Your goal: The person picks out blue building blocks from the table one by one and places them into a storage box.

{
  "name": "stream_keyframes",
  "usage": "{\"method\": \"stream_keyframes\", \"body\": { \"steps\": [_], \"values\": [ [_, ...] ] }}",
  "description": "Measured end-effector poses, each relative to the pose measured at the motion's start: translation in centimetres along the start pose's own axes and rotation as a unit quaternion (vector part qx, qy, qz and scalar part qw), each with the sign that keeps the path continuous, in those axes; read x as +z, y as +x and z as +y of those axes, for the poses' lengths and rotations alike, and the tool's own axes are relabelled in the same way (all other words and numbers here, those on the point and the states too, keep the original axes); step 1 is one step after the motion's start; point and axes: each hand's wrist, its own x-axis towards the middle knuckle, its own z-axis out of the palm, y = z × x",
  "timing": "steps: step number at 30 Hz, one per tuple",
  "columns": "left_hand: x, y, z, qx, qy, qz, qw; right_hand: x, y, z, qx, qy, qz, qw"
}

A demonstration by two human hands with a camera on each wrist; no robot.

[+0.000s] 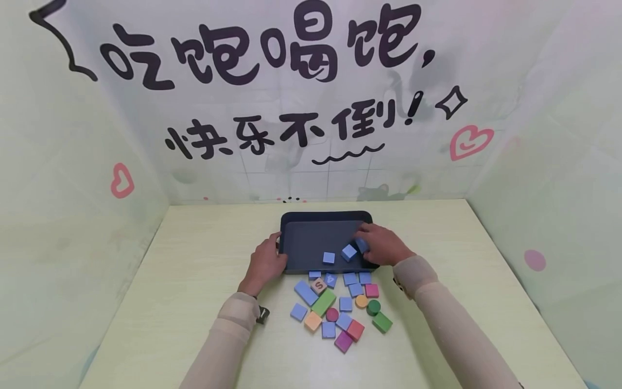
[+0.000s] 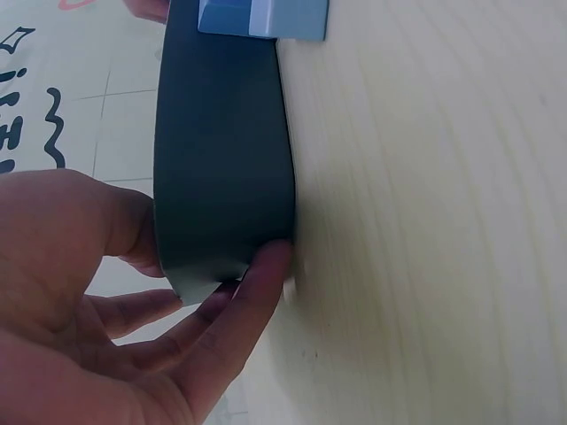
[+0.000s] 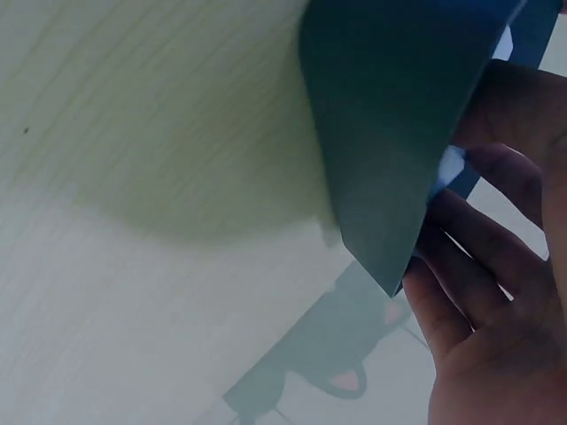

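A dark rectangular tray (image 1: 316, 216) stands at the back of the table. My left hand (image 1: 266, 263) grips its left end, and the left wrist view shows thumb and fingers round the tray's wall (image 2: 221, 150). Reaching over the right rim, my right hand (image 1: 386, 244) has its thumb and bent fingers about a blue block (image 1: 362, 245), partly hidden by them. In the right wrist view, that blue block (image 3: 450, 170) shows between thumb and fingers, inside the tray wall. Two more blue cubes lie in the tray, one nearer the middle (image 1: 328, 258) and one beside the right hand (image 1: 349, 252).
In front of the tray lie several loose wooden blocks: blue cubes (image 1: 328, 330), a long blue block (image 1: 305, 293), a green block (image 1: 323, 302), a red cube (image 1: 356, 330) and a yellow cylinder (image 1: 361, 301). A printed cloth wall (image 1: 311, 178) stands behind the table.
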Motion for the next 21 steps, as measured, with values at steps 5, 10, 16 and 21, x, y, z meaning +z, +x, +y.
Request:
{"method": "stream_keyframes", "body": {
  "steps": [5,10,16,21],
  "values": [
    [0.0,0.0,0.0,0.001,0.002,-0.002,1.0,0.8,-0.1,0.1,-0.009,-0.018,-0.012,1.0],
    [0.0,0.0,0.0,0.001,0.002,-0.002,1.0,1.1,-0.1,0.1,-0.022,-0.033,0.003,0.999],
    [0.1,0.0,0.0,0.003,0.005,-0.001,1.0,1.4,-0.1,0.1,-0.036,-0.045,0.015,0.998],
    [0.1,-0.1,0.1,0.001,0.005,-0.001,1.0,1.3,-0.1,0.2,-0.036,-0.037,0.019,0.998]
  ]
}}
